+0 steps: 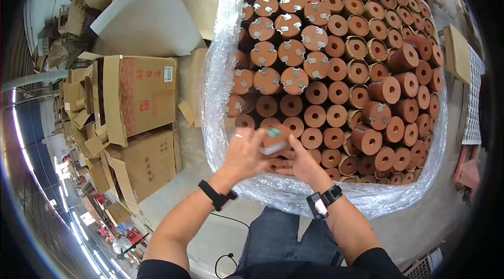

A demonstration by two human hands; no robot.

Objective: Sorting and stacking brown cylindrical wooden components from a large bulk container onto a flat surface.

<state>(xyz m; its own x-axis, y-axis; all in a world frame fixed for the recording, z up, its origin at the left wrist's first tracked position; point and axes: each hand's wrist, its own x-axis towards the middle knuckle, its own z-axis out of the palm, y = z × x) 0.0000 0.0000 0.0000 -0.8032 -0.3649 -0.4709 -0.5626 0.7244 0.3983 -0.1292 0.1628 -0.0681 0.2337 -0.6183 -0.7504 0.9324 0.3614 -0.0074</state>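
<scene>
Between my hands, above the near left part of the stack, is a reddish-brown cylinder (276,135) with a green patch and a pale shiny side, blurred by motion. My left hand (244,154) wraps its left side with bent fingers. On the other side, my right hand (304,165) has its thumb against the cylinder and its fingers reaching under it. Beneath them stand many upright brown cylinders with centre holes (316,116). Farther back on the left, several cylinders have silver metal tabs on their tops (292,52). Some others have brown paper wrapped round them (357,71).
Clear plastic film (215,84) surrounds the stack. A few cylinders lie tilted on top at the right (386,90). Cardboard boxes (149,97) stand at the left, with a large grey sheet (149,16) behind them. A red pallet jack part (467,174) is at the far right.
</scene>
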